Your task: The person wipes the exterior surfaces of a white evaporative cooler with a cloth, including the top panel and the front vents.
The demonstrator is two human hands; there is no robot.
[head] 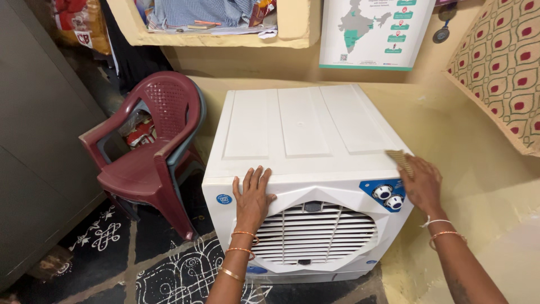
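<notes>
Two hands work at a white air cooler (304, 129) that stands on the floor against a yellow wall (450, 129). Left hand (252, 197): released, palm flat, fingers spread over the front edge of the cooler's top, near the front left corner, gripping nothing. Right hand (423, 186): clenched around a small tan cloth (400, 160), which sticks out past the fingers and lies on the cooler's top at its front right corner. The cloth sits just ahead of the knuckles, toward the back of the cooler, touching the top panel. Below the right hand, on the front face, a blue control panel (377, 188) carries two white knobs (388, 197); the hand is just beside it, contact not discernible. Louvred vent (318, 231) fills the front face between the two forearms. Both wrists wear thin bangles. Maroon plastic chair (154, 155) stands left of the cooler, close to its left side.
</notes>
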